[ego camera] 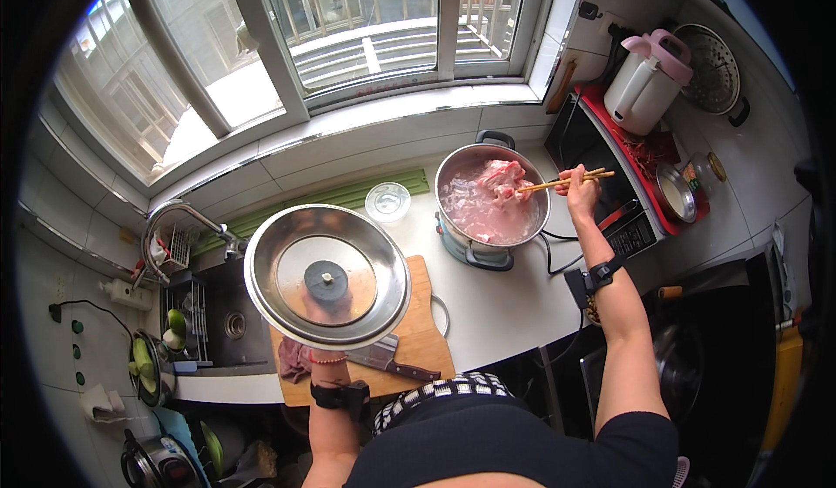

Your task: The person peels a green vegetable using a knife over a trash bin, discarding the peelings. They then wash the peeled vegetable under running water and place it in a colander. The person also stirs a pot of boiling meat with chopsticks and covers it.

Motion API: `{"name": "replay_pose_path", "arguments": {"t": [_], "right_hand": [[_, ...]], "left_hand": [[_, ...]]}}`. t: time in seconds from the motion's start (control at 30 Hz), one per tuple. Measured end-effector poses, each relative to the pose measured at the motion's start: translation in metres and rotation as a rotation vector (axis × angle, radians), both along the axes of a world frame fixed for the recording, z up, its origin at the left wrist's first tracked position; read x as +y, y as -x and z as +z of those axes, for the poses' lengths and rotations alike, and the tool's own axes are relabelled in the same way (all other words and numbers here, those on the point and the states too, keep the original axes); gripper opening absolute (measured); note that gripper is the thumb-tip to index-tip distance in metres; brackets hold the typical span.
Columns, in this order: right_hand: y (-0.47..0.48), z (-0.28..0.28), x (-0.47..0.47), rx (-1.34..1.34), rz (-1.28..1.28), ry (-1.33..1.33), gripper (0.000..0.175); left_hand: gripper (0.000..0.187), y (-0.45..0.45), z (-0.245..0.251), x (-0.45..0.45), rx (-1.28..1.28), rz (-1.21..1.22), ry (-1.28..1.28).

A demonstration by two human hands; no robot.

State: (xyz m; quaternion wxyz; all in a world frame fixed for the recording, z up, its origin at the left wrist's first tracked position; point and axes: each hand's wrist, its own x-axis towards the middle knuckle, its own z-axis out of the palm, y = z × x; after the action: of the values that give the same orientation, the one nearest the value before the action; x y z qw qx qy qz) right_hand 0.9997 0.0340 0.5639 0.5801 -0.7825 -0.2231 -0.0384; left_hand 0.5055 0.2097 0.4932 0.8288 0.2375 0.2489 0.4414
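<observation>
My right hand (580, 189) holds a pair of wooden chopsticks (543, 186). Their tips reach into a stainless steel pot (491, 245) and touch a chunk of pink raw-looking meat with bone (504, 176). Cloudy pinkish liquid (480, 214) surrounds the meat. My left hand (334, 312), partly visible through glass, grips the knob of a large steel-rimmed glass lid (385, 272) from below; its inner side faces up. Beneath the lid lies a wooden cutting board (423, 318) with a cleaver (385, 359) and a crumpled cloth (295, 359).
The pot rests on a light-blue electric base with a cord. Behind the board sits a clear round plastic lid (388, 202). The sink (245, 351) and faucet (186, 207) are at left. At right, a microwave (597, 155) carries a pink-and-white appliance (646, 93) and a bowl (676, 191).
</observation>
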Motion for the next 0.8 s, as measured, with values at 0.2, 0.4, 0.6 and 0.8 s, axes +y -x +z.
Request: {"name": "replay_pose_path", "arguments": {"t": [0.2,0.4,0.6,0.8], "right_hand": [[-0.008,-0.003,-0.003,0.039,-0.011,-0.015,0.052],[-0.009,-0.017,0.005,0.095,0.015,0.003,0.053],[-0.004,-0.025,0.008,0.299,0.028,0.031,0.048],[0.016,-0.037,0.005,0.350,0.089,-0.009,0.047]], "left_hand": [[0.043,-0.002,0.002,0.000,0.036,0.042,0.037],[0.043,-0.008,-0.001,0.002,0.027,-0.030,0.018],[0.043,-0.008,-0.007,0.002,-0.017,-0.066,-0.035],[0.045,-0.010,-0.004,0.006,0.008,-0.092,-0.024]]}}
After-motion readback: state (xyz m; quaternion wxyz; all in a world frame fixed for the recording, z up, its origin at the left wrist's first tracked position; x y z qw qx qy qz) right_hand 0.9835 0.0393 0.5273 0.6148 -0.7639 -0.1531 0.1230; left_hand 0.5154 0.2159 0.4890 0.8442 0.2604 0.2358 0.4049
